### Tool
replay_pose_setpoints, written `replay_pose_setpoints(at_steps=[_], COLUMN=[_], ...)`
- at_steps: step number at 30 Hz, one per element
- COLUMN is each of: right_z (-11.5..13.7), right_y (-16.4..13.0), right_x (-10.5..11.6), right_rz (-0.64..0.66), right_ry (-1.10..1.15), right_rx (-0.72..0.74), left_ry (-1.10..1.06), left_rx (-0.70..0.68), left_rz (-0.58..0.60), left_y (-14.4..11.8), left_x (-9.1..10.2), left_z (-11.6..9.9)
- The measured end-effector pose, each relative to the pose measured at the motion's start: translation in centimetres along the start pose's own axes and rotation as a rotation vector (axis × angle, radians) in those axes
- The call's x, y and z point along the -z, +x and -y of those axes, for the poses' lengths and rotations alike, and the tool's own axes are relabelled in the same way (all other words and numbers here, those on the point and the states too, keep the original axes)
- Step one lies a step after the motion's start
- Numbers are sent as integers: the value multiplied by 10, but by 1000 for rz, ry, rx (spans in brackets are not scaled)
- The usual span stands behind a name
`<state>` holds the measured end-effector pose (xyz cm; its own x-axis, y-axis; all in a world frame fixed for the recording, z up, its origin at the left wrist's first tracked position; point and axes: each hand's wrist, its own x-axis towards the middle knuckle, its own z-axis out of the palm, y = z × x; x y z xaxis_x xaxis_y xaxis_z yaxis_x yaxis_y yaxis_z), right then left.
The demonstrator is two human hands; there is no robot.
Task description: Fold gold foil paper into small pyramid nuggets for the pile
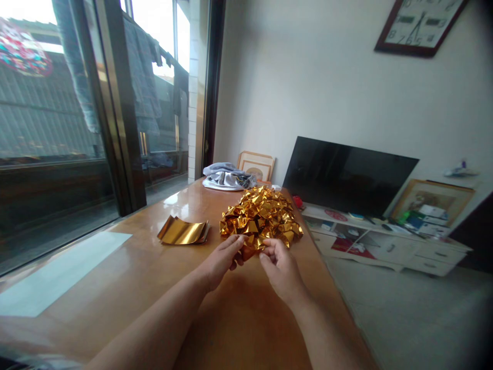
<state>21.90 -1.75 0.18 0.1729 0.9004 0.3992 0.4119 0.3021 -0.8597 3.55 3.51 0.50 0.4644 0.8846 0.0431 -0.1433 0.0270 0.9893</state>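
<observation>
Both hands at the near edge of the gold foil pile mid-table: left hand and right hand pinching one folded gold piece, fingers curled. Piece mostly hidden behind fingertips.

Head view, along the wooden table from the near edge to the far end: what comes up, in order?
Left hand and right hand on a gold piece → pile of folded gold foil → grey-white cloth bundle → framed picture.
</observation>
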Motion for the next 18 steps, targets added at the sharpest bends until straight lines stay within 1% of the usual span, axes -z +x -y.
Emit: replay_pose_setpoints(at_steps=[2, 4, 6, 8, 10, 13, 18], right_z=[0, 1, 0, 0, -1, -3, -9], right_y=[1, 2, 2, 2, 2, 2, 3], right_x=[1, 1, 0, -1, -2, -4, -6], right_rz=[-8, 16, 40, 53, 49, 15, -27], right_ry=[98, 194, 255, 291, 308, 290, 141], right_rx=[-109, -213, -278, -307, -304, -263, -155], left_ry=[71, 113, 137, 154, 173, 190, 197], left_rx=[-56, -82, -118, -165, -180, -140, -102], left_rz=[1, 6, 17, 36, 43, 25, -12], left_y=[-3, -5, -6, -6, -5, -4, -1], left_x=[-3, -7, -10, -12, -13, -12, -11], left_z=[-4, -7, -7, -5, -2, 1, 6])
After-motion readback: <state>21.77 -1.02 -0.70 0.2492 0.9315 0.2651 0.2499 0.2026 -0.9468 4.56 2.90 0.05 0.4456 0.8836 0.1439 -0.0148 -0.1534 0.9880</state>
